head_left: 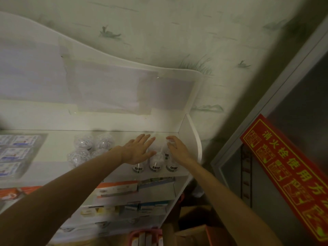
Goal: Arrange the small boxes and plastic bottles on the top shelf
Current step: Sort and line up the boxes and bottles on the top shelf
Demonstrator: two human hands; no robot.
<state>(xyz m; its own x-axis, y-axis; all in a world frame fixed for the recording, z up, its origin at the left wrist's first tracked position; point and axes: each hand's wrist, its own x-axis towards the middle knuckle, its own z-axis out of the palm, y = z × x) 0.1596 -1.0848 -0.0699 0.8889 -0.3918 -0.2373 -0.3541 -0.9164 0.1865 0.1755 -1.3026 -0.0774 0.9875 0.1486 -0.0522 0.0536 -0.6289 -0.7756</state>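
Top shelf (pixel 124 139) of a white shelving unit, seen from below and in front. A cluster of clear plastic bottles (pixel 156 161) is shown at the right end of the shelf, close beside the side panel (pixel 192 137) at 3 o'clock of them; three dark-banded bottles are lined up along the front edge, and at least one more is seen behind. The left hand (pixel 140 150) is laid with straight, spread fingers against the 9 o'clock side of the cluster, nothing being gripped. The right hand (pixel 177 147) is placed at the cluster's 2 o'clock, its fingers loosely bent over the rear bottles; whether a bottle is actually clasped cannot be told. Round clear containers (pixel 87 148) are seen well to 9 o'clock of the bottles, and small boxes (pixel 16 151) lie flat further towards 9 o'clock at the shelf's left end. Boxed goods (pixel 127 189) are stacked on the lower shelves at 6 o'clock.

The bottles are judged light, smooth and easily toppled, with thin walls likely to yield under pressure. A hold low on the body is therefore advised, or a flat palm on either flank, so that the group is slid rather than lifted.
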